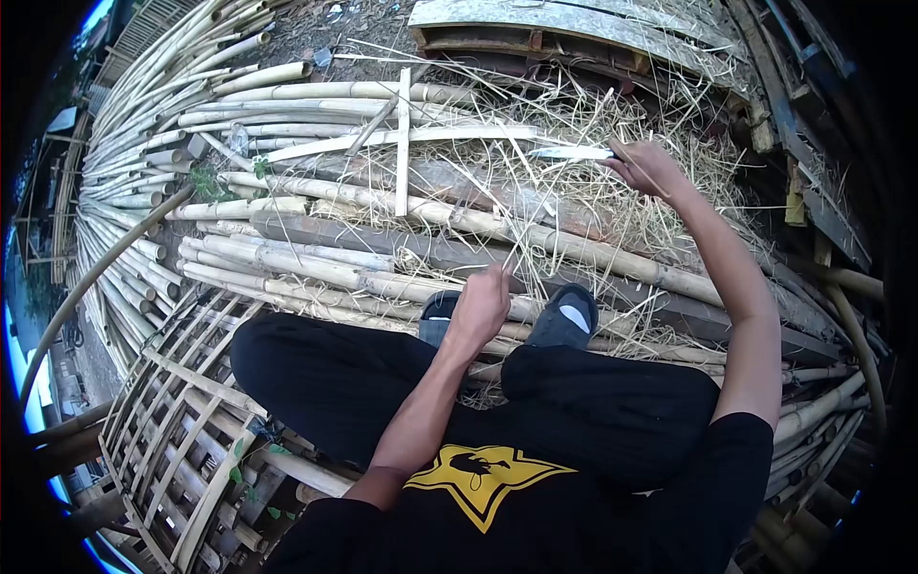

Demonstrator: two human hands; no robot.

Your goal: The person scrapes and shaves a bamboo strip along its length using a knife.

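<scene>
My right hand (648,169) is wrapped round the handle of a knife (572,152), whose pale blade points left over straw and shavings. Nearer my body, between my knees, my left hand (484,304) is closed in a fist round a thin bamboo strip (514,251) that rises from its top; its lower part is hidden by the fingers. Beyond the hands, a long split bamboo piece (421,137) lies across the poles, and a shorter flat strip (403,143) crosses it upright in view.
Bamboo poles (382,277) run beneath my feet, and more are stacked at the left (124,206). A woven bamboo lattice (186,411) stands at the lower left. Wooden pallets (564,29) lie at the top. Loose straw (688,124) surrounds my right hand.
</scene>
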